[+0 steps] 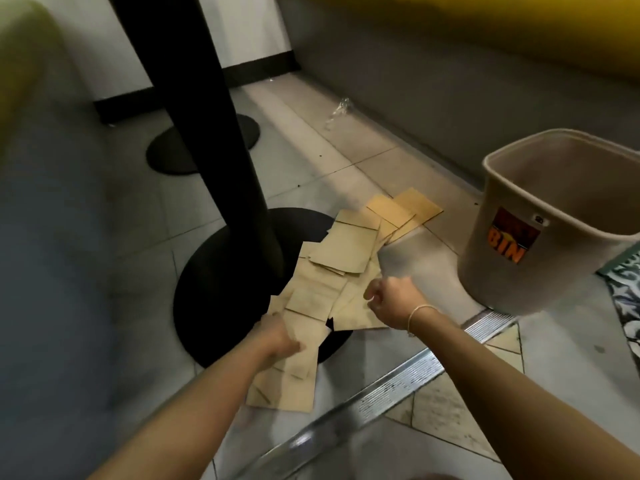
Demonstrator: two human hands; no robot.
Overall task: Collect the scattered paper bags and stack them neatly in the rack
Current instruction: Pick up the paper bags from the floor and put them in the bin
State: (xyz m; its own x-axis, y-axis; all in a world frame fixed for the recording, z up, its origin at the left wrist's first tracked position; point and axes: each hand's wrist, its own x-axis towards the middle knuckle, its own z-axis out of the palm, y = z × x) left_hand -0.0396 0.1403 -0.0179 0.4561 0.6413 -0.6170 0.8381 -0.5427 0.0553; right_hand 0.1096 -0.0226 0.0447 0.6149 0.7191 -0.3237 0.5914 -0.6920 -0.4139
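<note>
Several flat brown paper bags (341,249) lie scattered on the tiled floor, partly over the black round table base (214,271). My left hand (277,337) grips a few overlapping bags (304,344) at the near end of the pile. My right hand (389,303) has its fingers curled and pinches the edge of a bag (353,311) in the middle of the pile. More bags (405,207) lie further back, toward the bin. No rack is in view.
A beige plastic bin (540,223) with an orange label stands at right. A black table post (221,133) rises at left of the bags, with a second round base (204,147) behind. A metal floor strip (398,382) runs diagonally near me. A grey bench side lies beyond.
</note>
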